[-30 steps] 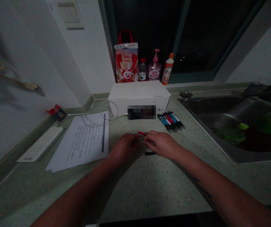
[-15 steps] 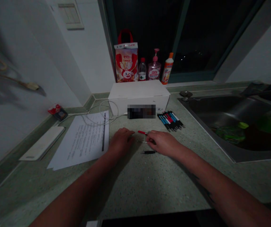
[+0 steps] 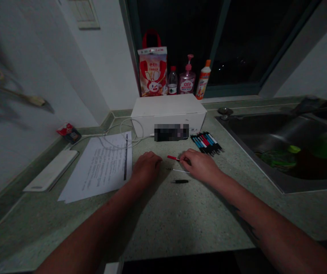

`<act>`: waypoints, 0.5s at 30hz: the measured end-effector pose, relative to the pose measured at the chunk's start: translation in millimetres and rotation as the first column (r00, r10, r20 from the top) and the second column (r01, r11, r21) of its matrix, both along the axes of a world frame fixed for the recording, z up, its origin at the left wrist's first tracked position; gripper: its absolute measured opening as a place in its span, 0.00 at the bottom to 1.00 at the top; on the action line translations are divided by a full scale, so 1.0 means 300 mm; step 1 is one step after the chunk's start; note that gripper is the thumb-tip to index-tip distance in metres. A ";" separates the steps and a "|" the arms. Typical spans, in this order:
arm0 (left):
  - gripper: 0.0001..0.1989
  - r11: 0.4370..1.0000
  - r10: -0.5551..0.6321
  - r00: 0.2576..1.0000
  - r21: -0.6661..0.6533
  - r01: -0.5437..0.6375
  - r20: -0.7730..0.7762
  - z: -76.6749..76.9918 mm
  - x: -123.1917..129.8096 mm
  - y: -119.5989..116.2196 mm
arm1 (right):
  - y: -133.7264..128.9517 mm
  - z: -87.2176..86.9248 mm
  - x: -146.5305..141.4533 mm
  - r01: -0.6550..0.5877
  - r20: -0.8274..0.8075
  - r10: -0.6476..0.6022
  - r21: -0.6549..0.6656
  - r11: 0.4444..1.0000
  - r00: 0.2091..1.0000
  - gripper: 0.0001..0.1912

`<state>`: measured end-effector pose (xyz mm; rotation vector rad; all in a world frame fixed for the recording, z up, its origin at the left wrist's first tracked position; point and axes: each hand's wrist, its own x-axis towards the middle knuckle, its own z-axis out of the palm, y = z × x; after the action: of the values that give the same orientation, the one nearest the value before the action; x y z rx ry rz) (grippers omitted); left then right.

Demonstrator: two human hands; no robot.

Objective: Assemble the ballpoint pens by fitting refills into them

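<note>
A: What is met first, from the left of the counter (image 3: pixel 166 224)?
B: A white plastic board (image 3: pixel 52 171) is laid along the wall, and printed sheets (image 3: pixel 100 167) are spread just beside it.

A: And the left hand (image 3: pixel 146 167)?
B: It is rested on the counter just right of the sheets. Its fingers (image 3: pixel 155 161) are loosely curled, and nothing is seen held in them.

A: Where are the small pieces placed?
B: They are lying between the hands. If a thin white refill (image 3: pixel 177 171) is taken as the clock's centre, a red-tipped piece (image 3: pixel 172 158) is found at 11 o'clock and a short black piece (image 3: pixel 180 181) at 6 o'clock.

A: And the right hand (image 3: pixel 200 165)?
B: It is set at 3 o'clock. Its fingertips (image 3: pixel 184 160) are drawn in narrow, close by the red-tipped piece and the refill's end. Whether either is held cannot be told.

A: What lies further right?
B: A row of pens (image 3: pixel 206 144) is laid at 1 o'clock, and a steel sink (image 3: pixel 278 146) is set beyond the hand.

A: How are such pieces best handled?
B: Light fingertip contact is advised, since thin round pieces are easily rolled.
</note>
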<state>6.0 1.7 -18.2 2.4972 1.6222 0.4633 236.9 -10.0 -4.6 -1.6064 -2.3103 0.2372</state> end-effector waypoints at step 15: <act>0.08 0.956 -0.288 0.954 0.023 0.291 -0.089 0.004 0.056 -0.039 | 0.022 -0.024 0.008 0.036 0.083 -0.040 0.054 0.998 0.996 0.06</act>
<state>22.7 -10.0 -16.9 2.7547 1.2491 0.3565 239.4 -3.3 -11.7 -1.6626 -2.3252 0.1013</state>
